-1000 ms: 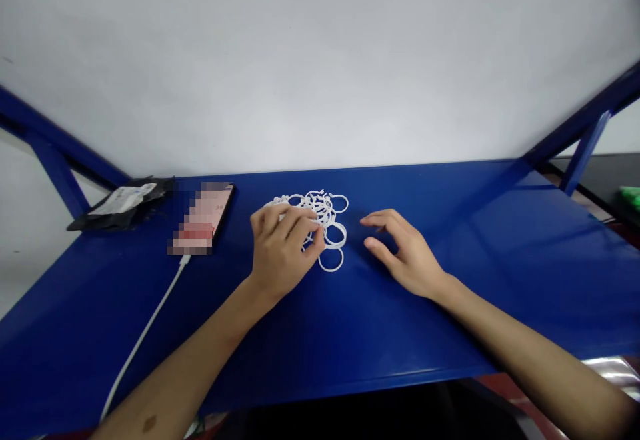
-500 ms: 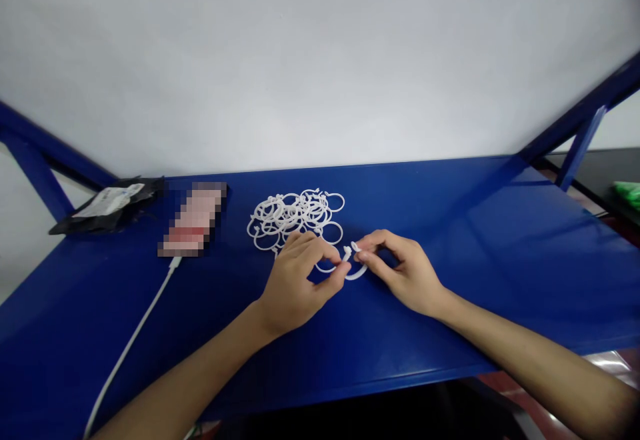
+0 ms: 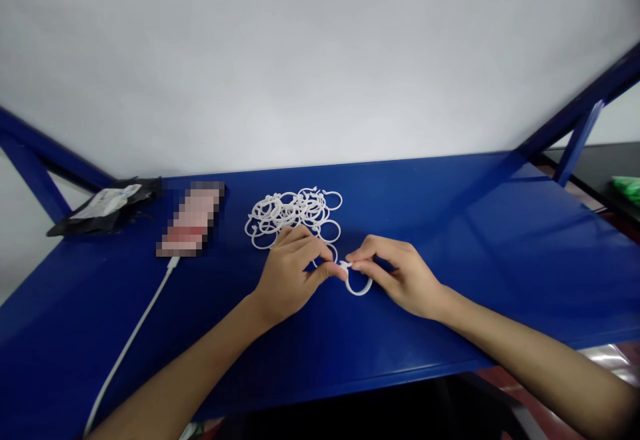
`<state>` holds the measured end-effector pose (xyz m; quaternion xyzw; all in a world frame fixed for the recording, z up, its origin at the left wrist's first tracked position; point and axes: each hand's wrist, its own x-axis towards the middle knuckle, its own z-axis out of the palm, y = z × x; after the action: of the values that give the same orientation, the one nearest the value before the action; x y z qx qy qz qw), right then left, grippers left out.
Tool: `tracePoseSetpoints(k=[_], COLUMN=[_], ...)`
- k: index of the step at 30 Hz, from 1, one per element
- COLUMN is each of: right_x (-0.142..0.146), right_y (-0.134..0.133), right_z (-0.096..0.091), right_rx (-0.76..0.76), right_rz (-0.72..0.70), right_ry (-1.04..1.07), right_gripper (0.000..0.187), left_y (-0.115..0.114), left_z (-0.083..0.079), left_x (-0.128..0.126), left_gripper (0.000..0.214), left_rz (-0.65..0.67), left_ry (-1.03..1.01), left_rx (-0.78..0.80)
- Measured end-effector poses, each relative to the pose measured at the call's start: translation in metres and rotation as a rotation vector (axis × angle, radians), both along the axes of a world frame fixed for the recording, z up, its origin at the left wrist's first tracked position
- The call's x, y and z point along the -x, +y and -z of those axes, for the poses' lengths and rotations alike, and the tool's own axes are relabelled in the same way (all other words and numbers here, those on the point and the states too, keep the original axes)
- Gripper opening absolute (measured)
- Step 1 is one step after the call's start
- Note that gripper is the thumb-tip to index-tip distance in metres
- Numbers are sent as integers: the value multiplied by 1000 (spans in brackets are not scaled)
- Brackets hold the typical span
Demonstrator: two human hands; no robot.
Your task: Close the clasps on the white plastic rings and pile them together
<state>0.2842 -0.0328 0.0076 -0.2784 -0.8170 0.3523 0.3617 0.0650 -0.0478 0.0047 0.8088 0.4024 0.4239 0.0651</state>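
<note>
A white plastic ring (image 3: 359, 293) with a clasp at its top is held between both hands, above the blue table. My left hand (image 3: 295, 273) pinches the ring's left end by the clasp with thumb and forefinger. From the other side, my right hand (image 3: 397, 270) grips the right end, its fingertips close to those of the left. The two ends meet or nearly meet; the fingertips partly hide the join. Just behind my left hand lies a pile of similar white rings (image 3: 293, 212), some with their clasps apart. One loose ring (image 3: 331, 252) shows beside the left fingers.
At the left of the blue table (image 3: 425, 207) lies a phone-like device (image 3: 187, 220), its screen pixelated, with a white cable (image 3: 133, 340) running to the front. A black plastic package (image 3: 107, 207) with a label is farther left. Blue frame bars (image 3: 580, 140) rise at the sides.
The ring's two ends have come together between my fingertips, where a gap showed before. My right fingers have moved left towards the left hand, and the loop now hangs rounder.
</note>
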Motion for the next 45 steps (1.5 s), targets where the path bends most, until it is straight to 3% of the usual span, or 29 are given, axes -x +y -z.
tracePoseSetpoints(k=[10, 13, 16, 22, 26, 29, 31, 33, 37, 39, 45], right_x=[-6, -6, -14, -60, -83, -83, -73, -58, -22, -11, -6], right_y=[6, 10, 23, 70, 90, 90, 82, 68, 33, 20, 12], right_z=[2, 4, 6, 10, 16, 12, 6, -1, -4, -1, 8], right_rx=[-217, -247, -286, -260, -296, -354, -404, -390, -171, -65, 31], right_rz=[-203, -182, -41, 451, 574, 617, 600, 491, 127, 29, 33], right_ry=[-55, -109, -189, -453, -661, -653, -558, -420, -251, -230, -209], right_gripper=[14, 16, 22, 24, 27, 29, 31, 29, 29, 29, 15], left_y=[-5, 1, 9, 16, 15, 12, 8, 4, -3, -5, -5], left_z=[6, 5, 1, -8, -8, -8, -8, -7, -5, -4, -2], left_x=[-7, 0, 14, 36, 35, 29, 24, 18, 8, 5, 3], left_gripper=[30, 25, 26, 33, 12, 8, 11, 12, 11, 12, 7], left_rz=[-3, 17, 20, 71, 126, 160, 181, 185, 163, 161, 139], left_ry=[109, 192, 283, 540, 609, 594, 556, 506, 444, 433, 389], left_rx=[-126, -141, -122, -9, 9, -9, -44, -103, -225, -273, -282])
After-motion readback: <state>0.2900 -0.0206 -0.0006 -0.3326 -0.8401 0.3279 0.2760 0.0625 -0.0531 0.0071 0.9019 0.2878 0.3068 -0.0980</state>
